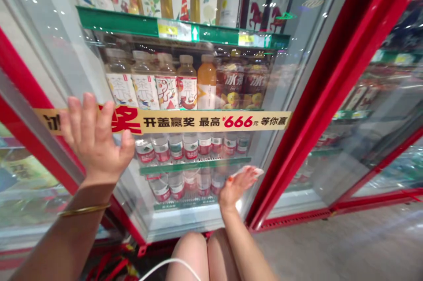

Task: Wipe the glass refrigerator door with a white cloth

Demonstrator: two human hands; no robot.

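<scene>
My left hand is open, its fingers spread and its palm towards the glass door of a drinks cooler. It covers part of a yellow banner strip with red and black lettering that runs across the door. Lower and to the right, my right hand has a thin white tissue under its fingers, held at the glass near the door's right side. Its fingers are partly blurred. Behind the glass, drink bottles stand in rows on green-edged shelves.
A red door frame rises on the right, with another cooler beyond it. More packaged goods show behind glass at left. My knees are close to the cooler's base. A white cable crosses below, above the grey floor.
</scene>
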